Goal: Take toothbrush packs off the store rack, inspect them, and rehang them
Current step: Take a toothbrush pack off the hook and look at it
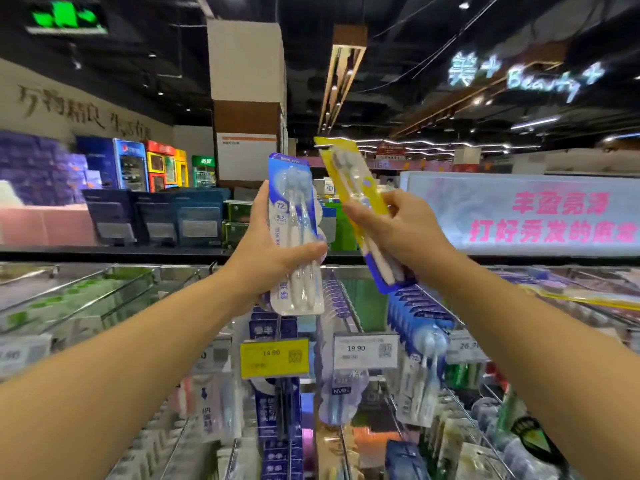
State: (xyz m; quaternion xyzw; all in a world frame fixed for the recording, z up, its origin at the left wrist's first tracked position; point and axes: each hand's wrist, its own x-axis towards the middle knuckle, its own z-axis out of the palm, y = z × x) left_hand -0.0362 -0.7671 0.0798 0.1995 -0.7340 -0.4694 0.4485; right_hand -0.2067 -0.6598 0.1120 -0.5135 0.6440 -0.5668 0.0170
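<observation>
Left hand (266,251) grips blue pack (294,233); right hand (398,230) grips yellow pack (349,174).

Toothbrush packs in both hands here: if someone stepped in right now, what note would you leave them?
Left hand: fingers grip the blue-and-white toothbrush pack, held upright.
Right hand: fingers grip the yellow toothbrush pack, tilted left at the top.
Both packs are off the rack, raised above it for inspection.
Done: two packs taken down.
Left: finish looking them over, then rehang each on its hook, probably among matching packs.
</observation>
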